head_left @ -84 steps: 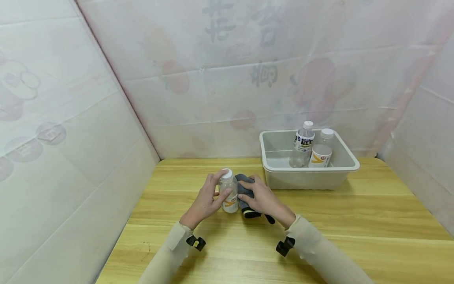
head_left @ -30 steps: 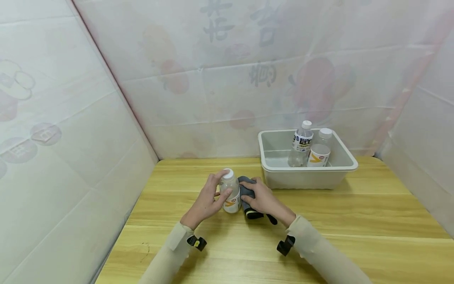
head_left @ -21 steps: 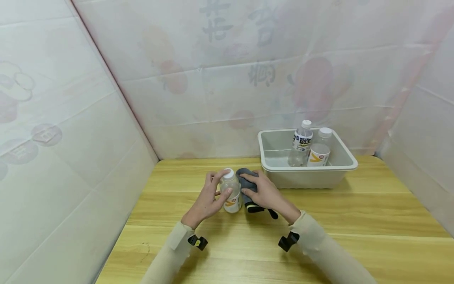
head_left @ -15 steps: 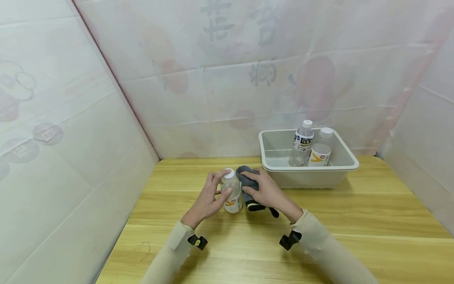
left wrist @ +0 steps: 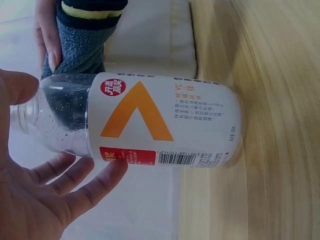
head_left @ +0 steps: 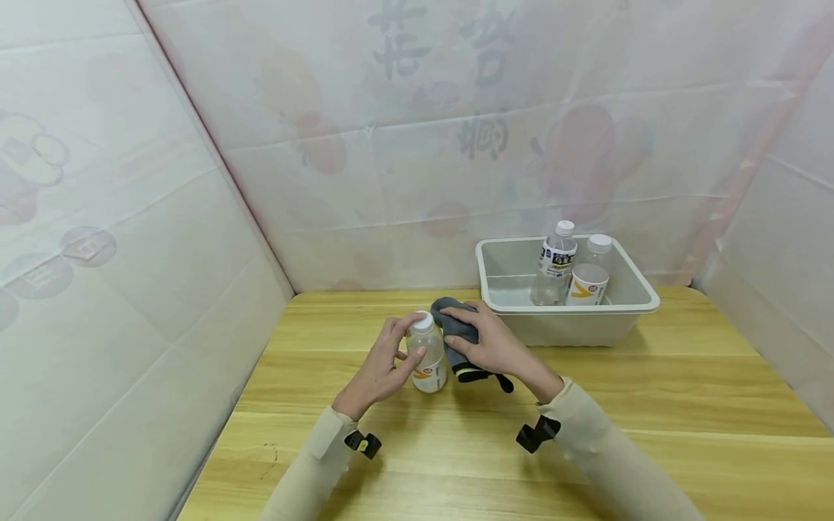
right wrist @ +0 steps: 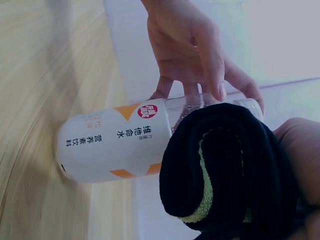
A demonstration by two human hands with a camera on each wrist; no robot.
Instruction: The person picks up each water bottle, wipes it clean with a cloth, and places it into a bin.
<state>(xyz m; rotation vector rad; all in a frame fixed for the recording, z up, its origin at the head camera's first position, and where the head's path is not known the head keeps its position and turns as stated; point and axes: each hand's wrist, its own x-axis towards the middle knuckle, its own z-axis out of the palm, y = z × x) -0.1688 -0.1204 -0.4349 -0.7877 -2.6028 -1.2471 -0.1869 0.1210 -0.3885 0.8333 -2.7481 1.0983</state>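
Note:
A clear plastic drink bottle with a white cap and a white label marked by an orange V stands on the table. My left hand grips it around the upper part, one finger on the cap and the thumb on the near side. In my right hand is a folded grey cloth with black and yellow edging, held against the bottle's right side near the shoulder. The right wrist view shows the black edge of the cloth overlapping the bottle's upper part.
A light grey plastic bin sits at the back right of the wooden table. Inside stand a bottle with a dark-printed label and another orange-V bottle. Printed white sheeting walls the back and sides.
My right hand and the cloth have shifted away from me, up along the bottle's side. The left hand keeps its grip on the bottle, nearly still.

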